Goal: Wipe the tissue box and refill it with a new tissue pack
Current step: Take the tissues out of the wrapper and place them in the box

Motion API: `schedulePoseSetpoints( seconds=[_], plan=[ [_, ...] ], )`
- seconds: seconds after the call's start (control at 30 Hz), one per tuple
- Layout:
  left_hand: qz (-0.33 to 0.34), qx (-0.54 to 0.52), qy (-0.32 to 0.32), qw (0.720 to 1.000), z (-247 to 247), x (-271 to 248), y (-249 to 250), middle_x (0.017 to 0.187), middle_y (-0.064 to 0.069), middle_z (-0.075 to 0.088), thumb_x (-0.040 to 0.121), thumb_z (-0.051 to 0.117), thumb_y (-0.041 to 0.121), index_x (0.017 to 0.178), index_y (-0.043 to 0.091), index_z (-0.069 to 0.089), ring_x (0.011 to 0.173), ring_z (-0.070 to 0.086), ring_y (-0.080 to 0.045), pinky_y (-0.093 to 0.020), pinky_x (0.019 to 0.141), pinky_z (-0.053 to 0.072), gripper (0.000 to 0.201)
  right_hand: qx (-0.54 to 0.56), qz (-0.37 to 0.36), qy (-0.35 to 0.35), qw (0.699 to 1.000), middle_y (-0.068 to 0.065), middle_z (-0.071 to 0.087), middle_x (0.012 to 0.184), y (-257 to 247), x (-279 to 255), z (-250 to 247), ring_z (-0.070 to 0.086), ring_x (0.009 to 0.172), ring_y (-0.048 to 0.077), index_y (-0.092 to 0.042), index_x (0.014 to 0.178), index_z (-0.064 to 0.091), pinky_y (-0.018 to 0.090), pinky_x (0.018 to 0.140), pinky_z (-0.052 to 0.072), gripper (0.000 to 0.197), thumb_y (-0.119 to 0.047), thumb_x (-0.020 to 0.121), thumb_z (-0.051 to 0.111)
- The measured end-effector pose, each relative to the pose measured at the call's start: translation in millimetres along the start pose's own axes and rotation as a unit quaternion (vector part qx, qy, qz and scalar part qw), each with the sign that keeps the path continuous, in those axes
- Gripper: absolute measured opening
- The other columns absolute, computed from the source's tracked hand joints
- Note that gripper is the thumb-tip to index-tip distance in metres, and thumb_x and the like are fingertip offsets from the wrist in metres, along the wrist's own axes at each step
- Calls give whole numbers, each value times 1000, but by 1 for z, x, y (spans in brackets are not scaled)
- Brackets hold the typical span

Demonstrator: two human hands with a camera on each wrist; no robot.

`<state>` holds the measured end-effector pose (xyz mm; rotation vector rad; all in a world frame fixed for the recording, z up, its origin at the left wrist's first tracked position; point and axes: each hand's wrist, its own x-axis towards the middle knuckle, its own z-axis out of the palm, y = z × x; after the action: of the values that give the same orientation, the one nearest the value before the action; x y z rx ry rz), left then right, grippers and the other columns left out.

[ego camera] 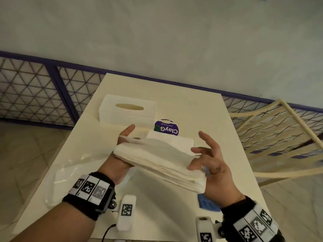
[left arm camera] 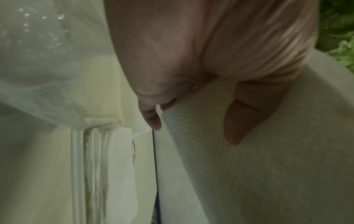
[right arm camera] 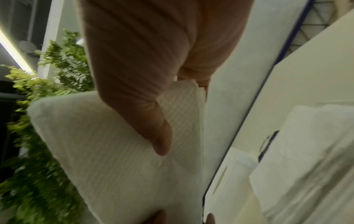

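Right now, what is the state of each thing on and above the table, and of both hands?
Tissue stack: unwrapped, held above the table.
Left hand: holds one end of the stack.
Right hand: holds the other end.
Tissue box: closed, slot shows no tissue.
Plastic wrapper: lying on the table.
Blue cloth: lying on the table.
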<state>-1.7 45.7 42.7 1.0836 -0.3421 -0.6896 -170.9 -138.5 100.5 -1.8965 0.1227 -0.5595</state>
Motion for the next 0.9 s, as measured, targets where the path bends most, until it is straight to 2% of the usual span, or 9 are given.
schedulePoseSetpoints(
  seconds=[0.1,0.13,0.2,0.3,0.37,0.43,0.57,0.77,0.9],
  plan=[
    [15,98,-41,994,-6,3,-2,85,13,65,34,93,28,123,21,49,83,61,-7,-19,75,51,99,-31,74,-7,997,-10,64,99,21,-7,-5,61,88,10,-35,69,57,26,72,47,27,-25,57,79],
    [12,119,-40,992,-6,2,-3,81,15,64,39,89,17,118,18,52,80,60,-5,-17,74,50,88,-33,90,0,995,-10,60,78,26,-9,-6,56,71,10,-30,67,52,26,64,42,26,-25,58,76],
    [5,131,-26,991,-6,1,-8,79,14,64,49,79,5,113,15,55,79,60,-5,-15,73,50,70,-11,129,27,991,-8,51,63,30,-13,-3,47,59,10,-24,70,46,29,58,40,34,-19,63,79],
    [-39,124,4,991,-4,-2,-19,97,2,70,51,77,13,113,15,56,94,65,-15,-26,77,53,66,74,232,82,966,-14,64,86,45,-17,0,62,76,-1,-26,104,49,29,76,56,53,4,71,77],
    [-58,149,27,987,-1,-2,-26,102,-1,72,57,73,11,110,20,58,99,66,-20,-35,83,52,56,63,273,81,957,-12,65,102,55,-18,1,65,93,4,-24,115,52,27,84,55,56,4,73,75],
    [-53,173,39,983,3,-2,-31,96,4,73,61,67,7,102,27,61,93,67,-14,-35,85,51,46,66,297,90,948,-6,72,93,62,-18,0,68,90,15,-21,98,63,25,80,55,37,3,72,76],
    [-46,204,39,977,7,-2,-40,89,2,64,57,59,1,89,36,65,81,57,-13,-30,73,44,47,17,285,97,954,-10,64,68,78,-20,-4,57,63,5,-14,73,61,15,60,46,24,2,70,78],
    [-97,261,52,959,7,-8,-75,103,1,60,49,51,3,103,34,57,100,54,-15,-29,80,42,62,-34,337,77,938,-4,63,77,116,-39,2,55,68,7,-15,84,60,14,64,47,28,6,69,72],
    [-97,276,71,953,7,-5,-85,108,2,57,55,52,-3,109,35,52,97,53,-14,-24,66,43,67,-17,341,108,934,-4,65,92,128,-40,2,60,80,7,-24,95,58,13,76,50,39,6,72,70]
  ],
)
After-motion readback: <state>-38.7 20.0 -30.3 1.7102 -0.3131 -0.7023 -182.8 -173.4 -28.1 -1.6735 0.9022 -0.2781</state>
